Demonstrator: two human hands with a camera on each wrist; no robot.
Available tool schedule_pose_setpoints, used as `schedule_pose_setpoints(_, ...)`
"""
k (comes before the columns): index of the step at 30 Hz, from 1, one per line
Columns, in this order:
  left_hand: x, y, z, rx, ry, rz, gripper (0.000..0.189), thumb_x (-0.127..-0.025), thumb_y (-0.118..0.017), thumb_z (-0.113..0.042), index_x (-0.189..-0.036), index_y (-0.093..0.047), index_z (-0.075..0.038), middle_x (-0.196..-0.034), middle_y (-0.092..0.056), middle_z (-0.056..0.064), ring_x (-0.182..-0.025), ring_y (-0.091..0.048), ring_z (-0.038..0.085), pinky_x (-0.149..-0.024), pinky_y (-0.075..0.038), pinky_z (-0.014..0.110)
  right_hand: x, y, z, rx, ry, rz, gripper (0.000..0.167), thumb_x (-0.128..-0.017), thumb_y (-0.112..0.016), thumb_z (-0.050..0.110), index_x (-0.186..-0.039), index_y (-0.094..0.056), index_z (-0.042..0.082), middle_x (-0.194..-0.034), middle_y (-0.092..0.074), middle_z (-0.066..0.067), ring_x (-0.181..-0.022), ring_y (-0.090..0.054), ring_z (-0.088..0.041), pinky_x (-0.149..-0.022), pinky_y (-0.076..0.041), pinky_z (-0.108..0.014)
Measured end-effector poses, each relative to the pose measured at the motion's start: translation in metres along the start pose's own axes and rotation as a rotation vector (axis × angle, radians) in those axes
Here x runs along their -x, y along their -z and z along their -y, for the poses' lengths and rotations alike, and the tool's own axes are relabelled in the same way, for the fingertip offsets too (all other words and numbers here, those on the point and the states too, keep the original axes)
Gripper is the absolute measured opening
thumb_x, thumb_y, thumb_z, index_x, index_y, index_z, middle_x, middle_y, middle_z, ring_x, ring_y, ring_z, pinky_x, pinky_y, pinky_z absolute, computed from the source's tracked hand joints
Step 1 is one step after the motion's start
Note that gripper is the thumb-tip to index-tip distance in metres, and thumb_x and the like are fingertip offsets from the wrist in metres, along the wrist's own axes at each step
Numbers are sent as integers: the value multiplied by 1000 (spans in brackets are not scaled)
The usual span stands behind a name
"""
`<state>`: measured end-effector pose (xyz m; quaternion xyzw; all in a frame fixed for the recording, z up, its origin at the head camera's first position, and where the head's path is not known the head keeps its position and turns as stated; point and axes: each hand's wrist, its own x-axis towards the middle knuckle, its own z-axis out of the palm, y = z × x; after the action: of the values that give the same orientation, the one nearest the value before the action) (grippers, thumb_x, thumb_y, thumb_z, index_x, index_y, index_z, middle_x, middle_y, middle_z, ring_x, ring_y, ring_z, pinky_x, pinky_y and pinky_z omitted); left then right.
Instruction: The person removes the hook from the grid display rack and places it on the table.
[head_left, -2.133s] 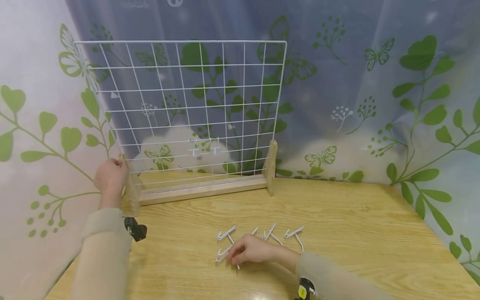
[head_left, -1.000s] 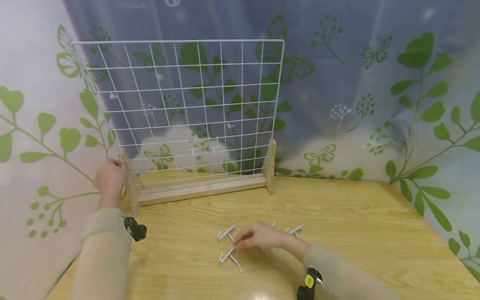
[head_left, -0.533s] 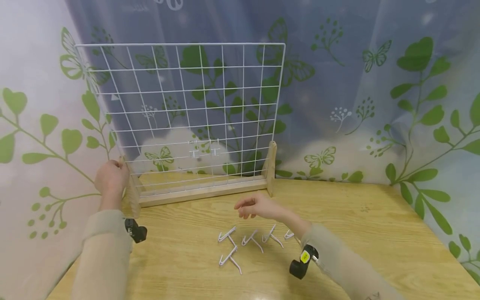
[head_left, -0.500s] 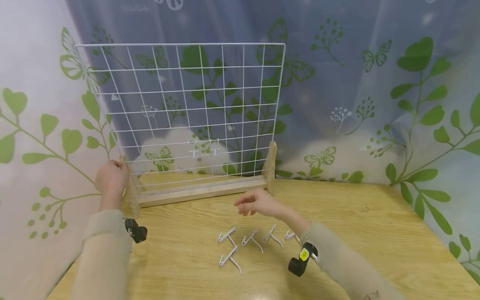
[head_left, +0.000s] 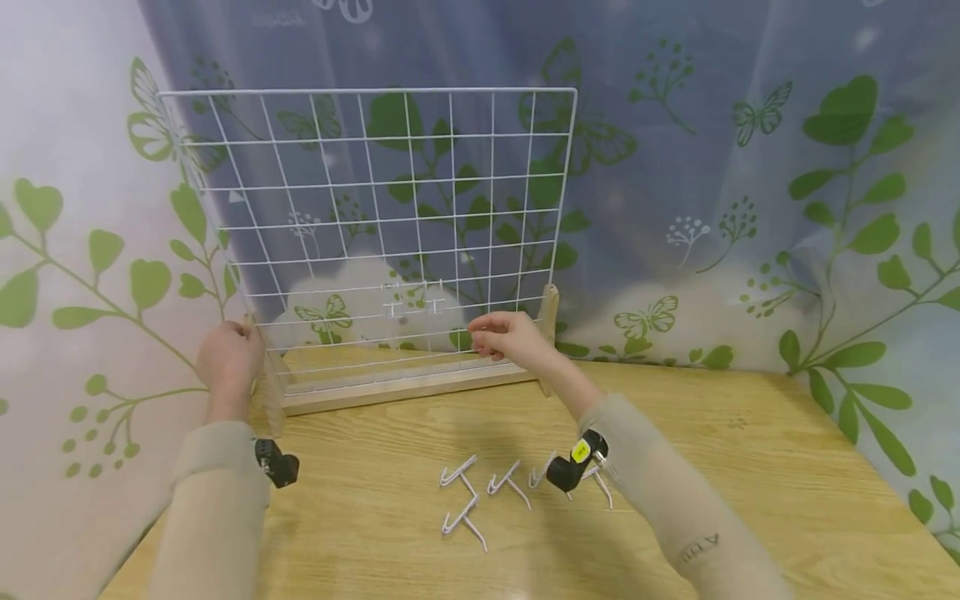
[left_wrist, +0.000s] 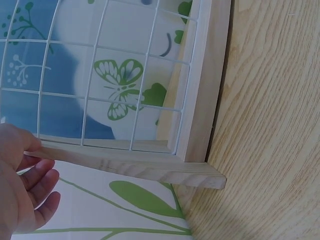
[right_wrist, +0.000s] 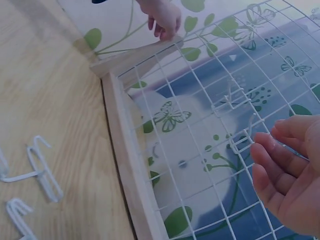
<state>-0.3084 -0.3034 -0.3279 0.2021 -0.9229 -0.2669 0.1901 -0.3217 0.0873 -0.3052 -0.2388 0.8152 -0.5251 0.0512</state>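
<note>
A white wire grid panel [head_left: 367, 90] stands in a wooden stand [head_left: 412, 387] on the table. My left hand [head_left: 228, 360] pinches the top of the stand's left upright [left_wrist: 130, 167] between thumb and index finger. Two white wire hooks hang on the lower middle of the grid; one hook [right_wrist: 242, 142] is close to my right fingertips in the right wrist view. My right hand [head_left: 513, 337] is raised before the grid's lower right, its fingers loosely bent, with nothing visible in them. Several more white hooks [head_left: 512, 478] lie on the table below, some partly behind the right wrist camera.
The wood-grain table [head_left: 360, 467] extends to the right of the stand. A printed curtain [head_left: 675, 167] with green leaves and butterflies hangs behind and to both sides. One loose hook [head_left: 465, 525] lies nearer than the row of others.
My right hand first touched the hooks on the table, shifting the nearest one slightly, then lifted away from them up to the grid. The left hand keeps its place on the upright.
</note>
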Motion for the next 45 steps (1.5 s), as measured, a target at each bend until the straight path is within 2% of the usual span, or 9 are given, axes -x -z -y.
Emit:
schedule_pose_setpoints(7, -1, -1, 1, -2, -14, -2, 39, -95, -33, -24, -107, -55, 5, -112, -57, 28, -101, -53, 45, -77, -42, 52, -18, 3, 9, -9, -19, -66, 29, -93, -55, 13, -118, -59, -1, -95, -66, -15, -76, -61, -17, -68, -51, -29)
schedule_pose_setpoints(12, 0, -2, 1, 11, -17, -7, 40, -95, -33, -25, -108, -55, 6, -112, -57, 28, -101, -53, 45, -79, -41, 53, -26, -1, 9, -22, -28, -51, 29, -93, -55, 12, -118, -59, -1, -91, -66, -12, -75, -58, -17, -73, -50, -40)
schedule_pose_setpoints(19, 0, 0, 2, 11, -9, 6, 42, -97, -32, -27, -113, -53, 6, -115, -55, 29, -103, -51, 46, -82, -40, 54, -41, -11, 9, -59, -47, -96, 29, -93, -55, 12, -119, -59, 0, -95, -67, -14, -80, -61, -23, -60, -47, -24)
schedule_pose_setpoints(23, 1, 0, 3, -1, 0, 11, 41, -97, -33, -26, -112, -53, 6, -114, -55, 29, -103, -52, 46, -81, -41, 53, -51, -18, 13, -69, -49, -147, 30, -93, -55, 14, -120, -60, 1, -100, -67, -15, -80, -62, -20, -72, -52, -36)
schedule_pose_setpoints(26, 0, 0, 3, -9, 0, 8, 41, -96, -32, -26, -111, -53, 6, -114, -55, 29, -102, -52, 46, -79, -42, 53, -58, -23, 15, -85, -56, -177, 30, -93, -55, 16, -120, -60, 3, -101, -67, -15, -80, -62, -20, -80, -50, -44)
schedule_pose_setpoints(29, 0, -1, 3, -9, -3, 12, 42, -97, -31, -27, -112, -52, 6, -115, -55, 29, -103, -52, 46, -79, -42, 53, -64, -26, 16, -93, -76, -199, 30, -93, -55, 17, -120, -61, 4, -100, -67, -15, -80, -62, -20, -77, -52, -41)
schedule_pose_setpoints(33, -1, -2, 1, -10, 4, 36, 41, -96, -32, -26, -115, -51, 5, -117, -54, 28, -104, -51, 45, -80, -42, 53, -71, -32, 16, -96, -123, -190, 30, -93, -55, 18, -121, -61, 5, -104, -66, -14, -80, -62, -18, -69, -52, -31)
schedule_pose_setpoints(39, -1, -1, 1, -27, 9, 40, 40, -95, -32, -25, -115, -51, 4, -116, -54, 28, -103, -52, 45, -79, -42, 53, -77, -43, 18, -79, -156, -140, 32, -93, -56, 19, -122, -60, 5, -107, -64, -16, -77, -61, -15, -74, -51, -37)
schedule_pose_setpoints(45, 1, 1, 1, -30, -3, 32, 40, -95, -32, -25, -113, -51, 5, -115, -55, 29, -102, -52, 45, -78, -43, 53, -78, -48, 19, -143, -219, -143, 34, -94, -55, 20, -124, -58, 4, -109, -64, -14, -93, -63, -26, -71, -51, -30)
